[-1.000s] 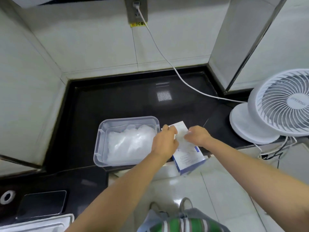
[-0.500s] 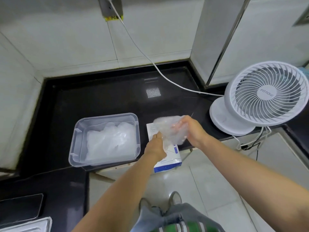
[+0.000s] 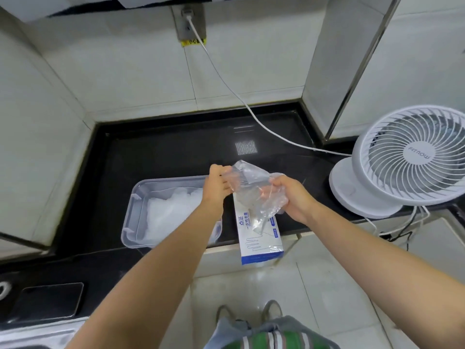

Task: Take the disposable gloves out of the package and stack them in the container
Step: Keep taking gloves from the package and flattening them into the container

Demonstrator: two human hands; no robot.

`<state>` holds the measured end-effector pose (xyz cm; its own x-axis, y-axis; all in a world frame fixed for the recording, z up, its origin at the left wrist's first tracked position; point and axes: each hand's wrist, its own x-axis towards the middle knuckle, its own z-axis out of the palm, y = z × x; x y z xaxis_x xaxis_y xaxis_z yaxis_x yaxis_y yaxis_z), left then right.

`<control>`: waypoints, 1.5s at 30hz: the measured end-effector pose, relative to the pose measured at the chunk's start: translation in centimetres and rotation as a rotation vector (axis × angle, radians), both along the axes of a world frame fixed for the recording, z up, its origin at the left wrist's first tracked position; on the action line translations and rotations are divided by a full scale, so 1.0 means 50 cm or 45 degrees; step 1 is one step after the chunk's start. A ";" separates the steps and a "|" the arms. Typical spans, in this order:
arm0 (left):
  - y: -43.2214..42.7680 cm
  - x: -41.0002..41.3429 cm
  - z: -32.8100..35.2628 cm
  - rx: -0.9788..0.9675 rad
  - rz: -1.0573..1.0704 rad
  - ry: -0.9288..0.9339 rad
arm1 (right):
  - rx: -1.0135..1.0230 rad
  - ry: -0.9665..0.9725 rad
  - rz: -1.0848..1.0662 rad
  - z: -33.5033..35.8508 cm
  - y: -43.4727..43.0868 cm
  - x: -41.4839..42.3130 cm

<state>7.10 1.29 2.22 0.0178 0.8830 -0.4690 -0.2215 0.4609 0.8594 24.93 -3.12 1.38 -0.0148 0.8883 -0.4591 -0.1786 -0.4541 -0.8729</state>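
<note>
A clear disposable glove is stretched in the air between my two hands, above the package. My left hand pinches its left edge. My right hand grips its right side. The white and blue glove package lies flat on the black counter, its near end hanging over the edge. Left of it stands a clear plastic container with a heap of clear gloves inside. My left forearm crosses over the container's right end.
A white desk fan stands at the counter's right end. Its white cable runs across the counter up to a wall socket. A dark phone lies at the lower left. White tiled walls enclose the counter.
My hands went from the package to holding a glove pulled out of it. The glove has risen and is now spread wider between both hands.
</note>
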 end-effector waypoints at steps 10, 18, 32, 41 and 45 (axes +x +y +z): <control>-0.020 -0.138 -0.021 0.251 -0.499 0.663 | 0.045 -0.545 0.188 -0.003 0.040 -0.137; -0.009 -0.188 -0.034 0.363 -0.168 0.875 | 0.044 -0.480 0.367 -0.015 0.055 -0.209; 0.014 -0.329 -0.114 0.184 -0.417 1.772 | 0.715 -0.764 -0.210 -0.007 0.119 -0.284; 0.045 -0.325 -0.149 0.166 -0.538 1.896 | 0.083 -1.058 0.939 -0.099 0.117 -0.389; 0.046 -0.329 -0.158 0.340 -0.469 1.913 | -0.048 -1.061 1.053 -0.131 0.124 -0.396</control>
<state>-9.38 3.60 -5.70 -0.0789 0.9926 -0.0918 0.9647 0.0993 0.2438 5.11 3.06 -5.16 -0.2635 0.7346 -0.6253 0.8028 -0.1923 -0.5643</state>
